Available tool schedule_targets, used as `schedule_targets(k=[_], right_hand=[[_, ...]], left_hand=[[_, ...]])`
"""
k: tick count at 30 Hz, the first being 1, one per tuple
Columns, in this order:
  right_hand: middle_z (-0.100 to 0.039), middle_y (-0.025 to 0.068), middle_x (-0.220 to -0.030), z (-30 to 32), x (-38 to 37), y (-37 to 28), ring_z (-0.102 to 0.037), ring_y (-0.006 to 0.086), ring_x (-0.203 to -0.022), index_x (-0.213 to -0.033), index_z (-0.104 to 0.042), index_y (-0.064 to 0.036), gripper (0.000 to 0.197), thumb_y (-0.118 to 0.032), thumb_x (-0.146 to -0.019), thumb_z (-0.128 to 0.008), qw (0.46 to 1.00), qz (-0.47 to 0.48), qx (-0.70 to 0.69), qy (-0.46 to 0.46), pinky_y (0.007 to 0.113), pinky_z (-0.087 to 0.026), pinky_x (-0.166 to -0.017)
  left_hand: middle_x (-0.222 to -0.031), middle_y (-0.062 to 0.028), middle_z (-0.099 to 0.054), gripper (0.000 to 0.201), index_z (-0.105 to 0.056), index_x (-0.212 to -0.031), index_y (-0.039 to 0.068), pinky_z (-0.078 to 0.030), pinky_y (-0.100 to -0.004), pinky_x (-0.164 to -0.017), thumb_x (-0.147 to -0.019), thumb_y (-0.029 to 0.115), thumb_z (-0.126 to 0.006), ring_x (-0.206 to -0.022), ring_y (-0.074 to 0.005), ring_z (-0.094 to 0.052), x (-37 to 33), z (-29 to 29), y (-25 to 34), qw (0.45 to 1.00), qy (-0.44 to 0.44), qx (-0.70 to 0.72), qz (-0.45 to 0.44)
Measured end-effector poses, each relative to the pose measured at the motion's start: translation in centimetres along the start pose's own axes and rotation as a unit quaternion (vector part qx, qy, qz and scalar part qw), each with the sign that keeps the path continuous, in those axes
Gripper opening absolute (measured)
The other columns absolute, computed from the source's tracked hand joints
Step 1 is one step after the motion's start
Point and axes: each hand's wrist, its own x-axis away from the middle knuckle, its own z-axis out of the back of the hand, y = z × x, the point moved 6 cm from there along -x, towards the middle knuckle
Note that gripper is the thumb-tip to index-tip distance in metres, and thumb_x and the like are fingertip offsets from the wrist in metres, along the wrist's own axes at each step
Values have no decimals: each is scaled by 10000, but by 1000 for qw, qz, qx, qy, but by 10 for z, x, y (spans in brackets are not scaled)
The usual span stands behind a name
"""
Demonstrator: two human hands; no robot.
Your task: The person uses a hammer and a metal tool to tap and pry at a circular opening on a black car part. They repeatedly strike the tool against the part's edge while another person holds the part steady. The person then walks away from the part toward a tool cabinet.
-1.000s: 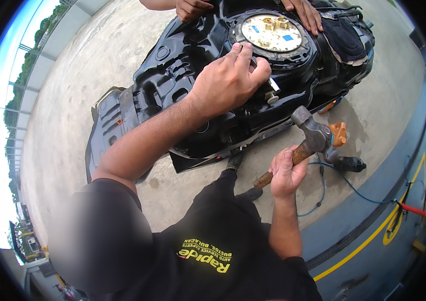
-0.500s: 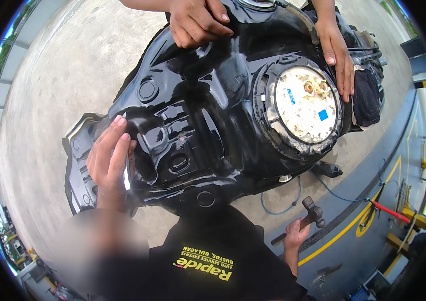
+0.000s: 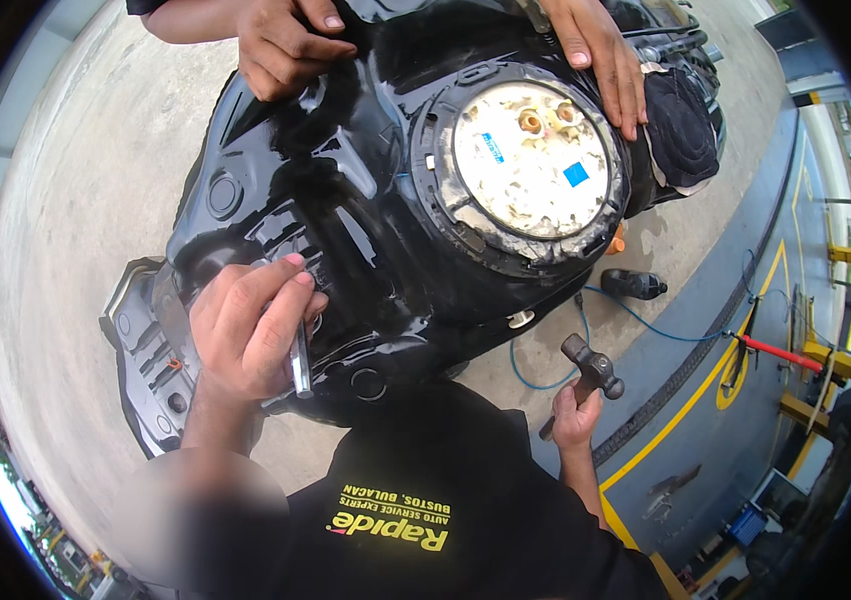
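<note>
A large glossy black fuel tank [image 3: 245,180] lies in front of me. On its right half sits a round, dirty whitish pump cover [image 3: 525,190] inside a dark lock ring [image 3: 440,205], with fittings and blue stickers. My left hand [image 3: 250,325] is over the tank's near left part, its fingers closed around a shiny metal rod [image 3: 300,362] whose upper end is hidden. To the right of the tank, my right hand [image 3: 575,415] grips a ball-peen hammer [image 3: 593,370] by the handle, head up, apart from the tank.
Across the tank, a co-worker's hands [image 3: 290,45] rest on it, one beside the cover. A dark cloth bundle [image 3: 680,125] lies at the right end. Past the near side are a black bottle [image 3: 635,284], a blue hose [image 3: 660,322] and a red bar [image 3: 780,352].
The view has shifted, so the tank appears farther left and up. My left hand has come rightward over the tank with the rod. The hammer stays in my right hand, slightly higher.
</note>
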Motion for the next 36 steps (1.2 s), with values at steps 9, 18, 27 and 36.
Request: schedule_targets(k=[9, 18, 27, 36], right_hand=[[-499, 16, -681, 50, 36, 15, -455, 84, -502, -1033, -467, -37, 181, -194, -1041, -557, 994, 67, -67, 58, 253, -398, -459], [-420, -15, -654, 123, 2, 13, -400, 72, -493, -1114, -450, -63, 149, -203, -1080, -490, 977, 45, -201, 54, 251, -368, -443], [-408, -5, -661, 161, -102, -11, -386, 74, -490, -1096, -450, -99, 180, -273, -1094, -495, 986, 67, -150, 5, 240, -376, -447], [-404, -10, -667, 152, -183, -28, -388, 71, -490, -1116, -451, -91, 175, -261, -1096, -488, 974, 47, -148, -166, 235, -376, -443]], left_hand=[[-854, -33, -550, 305, -640, -1117, 78, -484, -445, -884, -830, 177, -611, -930, -232, -581, -83, -86, 201, 964, -129, 185, -140], [-783, -100, -619, 321, -623, -911, 65, -492, -418, -670, -983, 378, -615, -756, -277, -653, -153, -184, 234, 986, -155, 55, 17], [-787, -118, -651, 209, -628, -901, 48, -526, -429, -644, -902, 256, -646, -733, -299, -679, -189, -210, 201, 985, -129, 28, 111], [-729, -79, -563, 200, -638, -688, 64, -441, -380, -660, -685, 248, -717, -739, -249, -573, -165, -190, 205, 978, -101, -52, 174]])
